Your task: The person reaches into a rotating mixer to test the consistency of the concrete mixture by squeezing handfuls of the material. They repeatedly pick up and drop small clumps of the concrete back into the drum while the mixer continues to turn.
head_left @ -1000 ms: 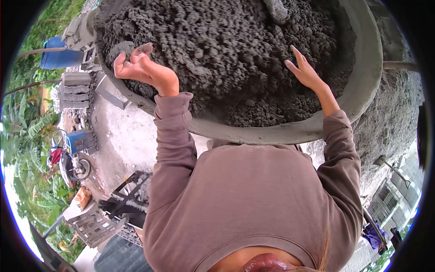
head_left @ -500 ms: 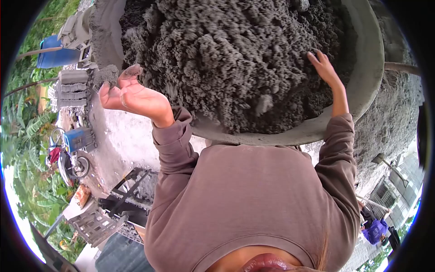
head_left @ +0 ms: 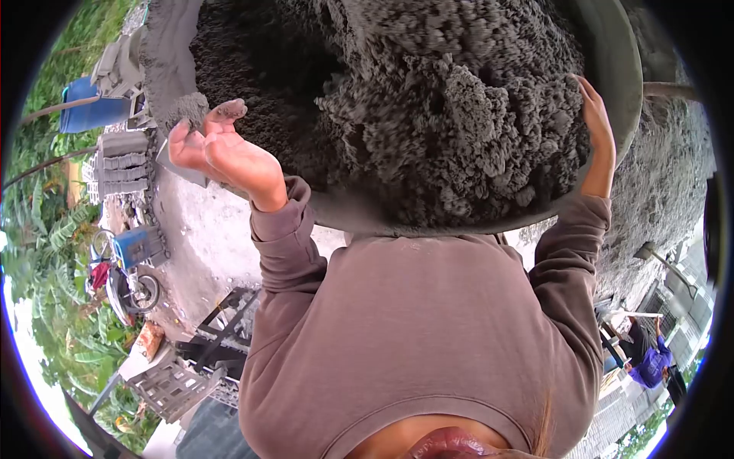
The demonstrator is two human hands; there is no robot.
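A large round basin (head_left: 628,84) full of crumbly, damp grey cement mix (head_left: 474,115) stands in front of my body. My left hand (head_left: 229,157) is palm up at the basin's left side, with its fingers curled around a clump of grey mix (head_left: 187,109) and fingertips coated in it. Just below that hand shows the edge of a flat grey piece (head_left: 182,164). At the right inner wall, my right hand (head_left: 602,126) lies along the heap, fingers stretched out and apart from the thumb, its inner side against the mix. Its fingertips are partly hidden by mix.
To the left are a blue barrel (head_left: 95,105), stacked grey blocks (head_left: 124,162), a motorcycle (head_left: 130,287) and a plastic crate (head_left: 172,386). On the right lie a grey heap (head_left: 661,183) and a shovel (head_left: 665,264). A person in purple (head_left: 651,366) is farther right.
My right hand has moved right and slightly down, to the basin wall. Mix has shifted, leaving a dark hollow at left. My left hand has risen slightly with its clump.
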